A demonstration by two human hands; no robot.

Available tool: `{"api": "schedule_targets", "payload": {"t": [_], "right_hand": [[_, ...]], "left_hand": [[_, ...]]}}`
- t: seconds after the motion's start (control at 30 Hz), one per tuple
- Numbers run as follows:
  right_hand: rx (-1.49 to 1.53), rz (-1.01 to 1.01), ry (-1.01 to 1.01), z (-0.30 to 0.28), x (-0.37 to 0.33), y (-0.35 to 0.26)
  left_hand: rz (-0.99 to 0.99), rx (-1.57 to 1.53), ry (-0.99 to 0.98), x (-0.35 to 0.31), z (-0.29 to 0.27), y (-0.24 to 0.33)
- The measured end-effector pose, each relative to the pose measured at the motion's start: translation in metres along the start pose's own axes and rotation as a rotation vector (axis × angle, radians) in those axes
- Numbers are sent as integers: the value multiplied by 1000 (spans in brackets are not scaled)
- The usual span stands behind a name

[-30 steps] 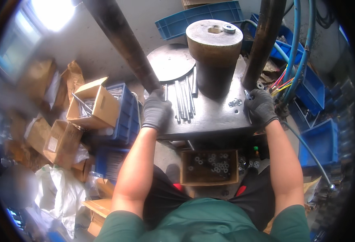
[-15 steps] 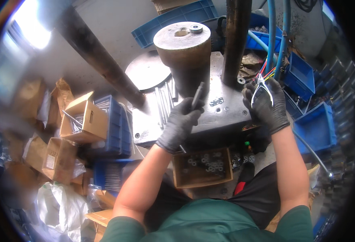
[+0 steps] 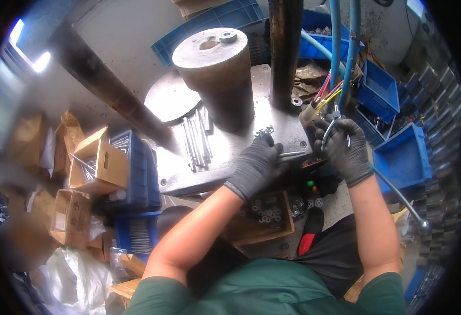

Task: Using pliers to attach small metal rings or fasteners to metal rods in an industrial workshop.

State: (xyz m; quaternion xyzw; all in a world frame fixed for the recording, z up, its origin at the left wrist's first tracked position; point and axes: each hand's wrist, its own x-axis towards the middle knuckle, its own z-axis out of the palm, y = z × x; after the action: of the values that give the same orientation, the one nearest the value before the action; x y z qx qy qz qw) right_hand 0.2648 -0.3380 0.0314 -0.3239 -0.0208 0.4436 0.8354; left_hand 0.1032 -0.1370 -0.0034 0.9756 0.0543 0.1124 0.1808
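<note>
My left hand (image 3: 256, 167), in a black glove, is closed around a slim metal rod (image 3: 292, 154), whose end sticks out to the right. Its fingertips are beside a cluster of small dark rings (image 3: 264, 130) on the metal plate (image 3: 288, 128); whether they touch is unclear. Off the plate's right edge, my gloved right hand (image 3: 346, 149) is closed on pliers (image 3: 335, 118) with curved handles, jaws pointing up. Several bright metal rods (image 3: 195, 143) lie side by side at the plate's left. Behind stands a thick metal cylinder (image 3: 225, 84) with a bearing (image 3: 228, 36) on top.
Dark columns (image 3: 284, 58) rise at both sides of the plate. Blue hoses (image 3: 335, 47) and colored wires (image 3: 325, 92) run at the right, near blue bins (image 3: 403, 152). Below the plate sits a box of ring-shaped parts (image 3: 264, 210). Cardboard boxes (image 3: 102, 163) stand at left.
My left hand has moved right and lower, toward the ring cluster; the upright rod end is out of sight and a rod end now points right. The pliers remain in my right hand. The view has shifted.
</note>
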Motion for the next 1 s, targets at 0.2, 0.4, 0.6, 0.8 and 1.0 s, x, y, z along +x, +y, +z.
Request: {"api": "schedule_targets", "payload": {"t": [0.2,0.4,0.6,0.8,1.0], "right_hand": [[71,13,54,-5,7,6],[-71,38,81,16,6,27],[-898,-117,-155,48,0,60],[-1144,-219,-149,62,8,88],[-1093,-176,-124,62,17,98]], "left_hand": [[113,28,132,-30,11,-12],[86,-112,259,-39,3,-21],[-502,-1145,193,-38,-9,-22],[-519,-1259,193,-41,-22,-21],[-546,-1043,115,-40,-38,-17]]}}
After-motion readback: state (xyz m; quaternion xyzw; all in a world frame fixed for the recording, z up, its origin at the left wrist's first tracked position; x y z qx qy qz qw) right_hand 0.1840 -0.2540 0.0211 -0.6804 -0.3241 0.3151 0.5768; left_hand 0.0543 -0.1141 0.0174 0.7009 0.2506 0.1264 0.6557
